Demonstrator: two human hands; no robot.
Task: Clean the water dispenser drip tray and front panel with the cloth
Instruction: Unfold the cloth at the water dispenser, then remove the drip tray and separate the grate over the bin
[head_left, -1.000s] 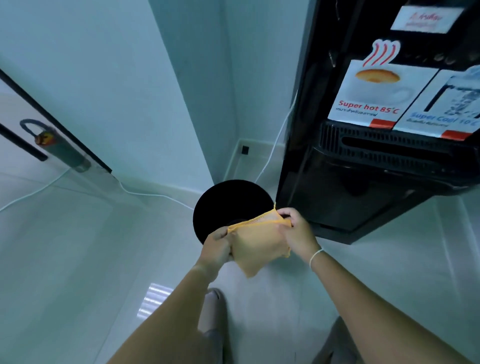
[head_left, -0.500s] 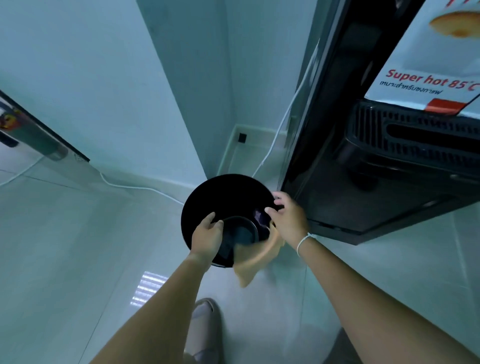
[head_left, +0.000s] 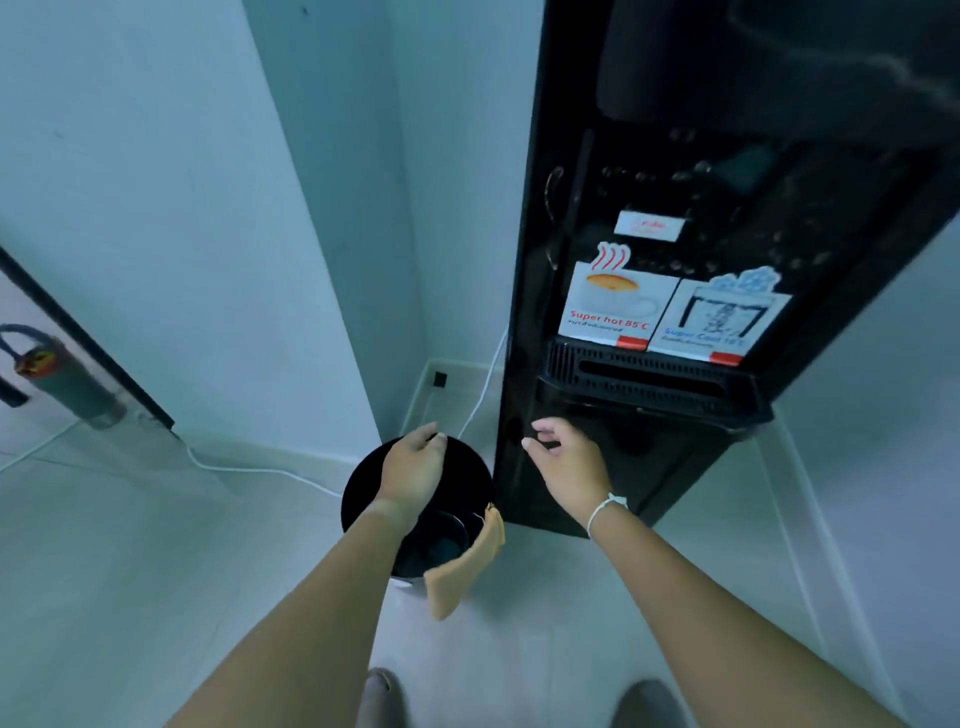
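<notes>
The orange cloth (head_left: 460, 564) hangs over the near rim of the black bin (head_left: 363, 499), on the side nearest the water dispenser (head_left: 649, 260). It is draped, with its long axis running down the outside of the bin toward the floor (head_left: 130, 571). Neither hand holds it.

The left hand (head_left: 413, 475) hovers over the bin's mouth, above and to the left of the cloth, its grip loose and holding nothing. The right hand (head_left: 566, 462) is in front of the dispenser's lower front panel (head_left: 675, 467), fingers spread in a wide grip, also holding nothing; whether the fingertips touch the panel cannot be told. The drip tray (head_left: 649, 379) juts out of the dispenser above the right hand, under the two hot and cold labels (head_left: 675, 312).

If wiping is to go on, the cloth has to be picked up again. It lies below both hands, toward the person. The left hand is nearer, almost straight above it across the bin; the right would have to swing left and down, away from the dispenser. Since the cloth hangs by a fold on the rim, a pinch at the top edge looks the easiest way to lift it. With the cloth parked on the bin, the cleaning may equally be at its end.
</notes>
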